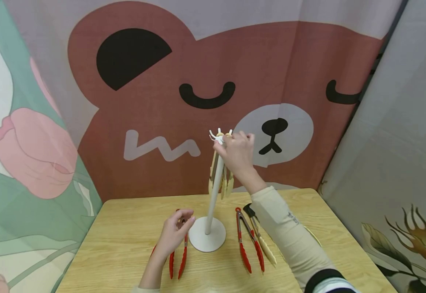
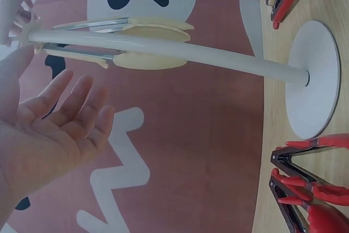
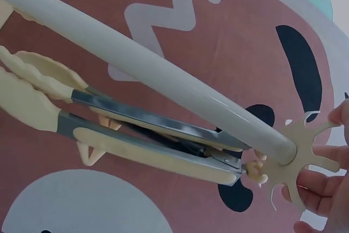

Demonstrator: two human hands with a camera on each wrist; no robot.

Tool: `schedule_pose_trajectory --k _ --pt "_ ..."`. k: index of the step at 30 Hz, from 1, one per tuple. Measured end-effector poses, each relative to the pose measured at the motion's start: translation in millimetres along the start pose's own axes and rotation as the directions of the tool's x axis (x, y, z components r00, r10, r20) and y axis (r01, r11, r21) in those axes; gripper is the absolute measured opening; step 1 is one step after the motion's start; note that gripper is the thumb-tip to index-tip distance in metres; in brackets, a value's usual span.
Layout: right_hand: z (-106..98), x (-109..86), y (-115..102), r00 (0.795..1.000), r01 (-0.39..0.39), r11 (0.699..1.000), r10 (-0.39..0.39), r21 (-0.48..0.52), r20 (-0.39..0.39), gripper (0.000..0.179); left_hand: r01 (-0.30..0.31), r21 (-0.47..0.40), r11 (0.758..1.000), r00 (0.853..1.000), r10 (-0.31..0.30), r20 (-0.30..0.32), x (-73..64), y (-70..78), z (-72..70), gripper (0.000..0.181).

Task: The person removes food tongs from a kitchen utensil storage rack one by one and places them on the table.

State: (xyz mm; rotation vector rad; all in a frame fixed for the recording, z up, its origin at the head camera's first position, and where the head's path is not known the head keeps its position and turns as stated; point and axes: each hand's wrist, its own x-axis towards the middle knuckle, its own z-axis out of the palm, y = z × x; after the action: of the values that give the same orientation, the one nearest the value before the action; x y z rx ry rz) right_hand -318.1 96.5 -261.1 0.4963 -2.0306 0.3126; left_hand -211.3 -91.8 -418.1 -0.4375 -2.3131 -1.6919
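A white utensil stand (image 1: 215, 195) with a round base rises from the table, a ring of hooks (image 3: 300, 148) at its top. My right hand (image 1: 239, 150) is up at that top, its fingers curled around the hooks with the thumb on the near side. Cream-coloured tongs with metal arms (image 3: 147, 151) hang from one hook, and more cream tongs (image 2: 150, 61) show beside the pole. Lower down, my left hand (image 1: 176, 230) hovers left of the base, palm turned up and fingers loosely bent in the left wrist view, holding nothing.
Red-tipped tongs (image 1: 183, 260) lie left of the base, partly behind the left hand. Right of it lie another red pair (image 1: 241, 244) and a black-and-cream utensil (image 1: 264, 242). A yellow curved edge (image 1: 313, 236) shows beyond the right sleeve. A bear-printed curtain (image 1: 154, 175) hangs behind the table.
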Motion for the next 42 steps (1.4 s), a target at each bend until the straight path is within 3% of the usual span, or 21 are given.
schedule_pose_trajectory --k 12,23,26,33,42 --pt "1.7 -2.5 9.2 0.999 -0.018 0.997 0.015 0.077 0.05 0.03 0.043 0.018 0.999 0.999 -0.043 0.011 -1.1 -4.2 0.8 0.026" --pt "3.8 2.5 18.2 0.995 0.037 0.983 -0.053 0.179 0.086 0.031 0.056 0.025 0.998 0.998 -0.056 0.003 -1.4 -7.7 0.9 0.022" --pt "5.9 4.3 21.9 0.992 0.037 0.976 -0.062 0.216 0.11 0.034 0.08 0.033 0.996 0.997 -0.08 -0.003 -2.4 -3.6 1.9 0.019" --pt "7.7 6.2 29.1 0.976 -0.012 0.957 -0.051 0.289 0.211 0.032 0.066 0.051 0.997 0.998 -0.066 -0.003 -7.9 25.3 -0.2 0.017" --pt "7.1 10.0 34.6 0.944 -0.117 0.897 -0.032 0.427 0.327 0.033 0.088 0.073 0.993 0.996 -0.09 0.018 -8.1 27.9 -1.8 0.018"
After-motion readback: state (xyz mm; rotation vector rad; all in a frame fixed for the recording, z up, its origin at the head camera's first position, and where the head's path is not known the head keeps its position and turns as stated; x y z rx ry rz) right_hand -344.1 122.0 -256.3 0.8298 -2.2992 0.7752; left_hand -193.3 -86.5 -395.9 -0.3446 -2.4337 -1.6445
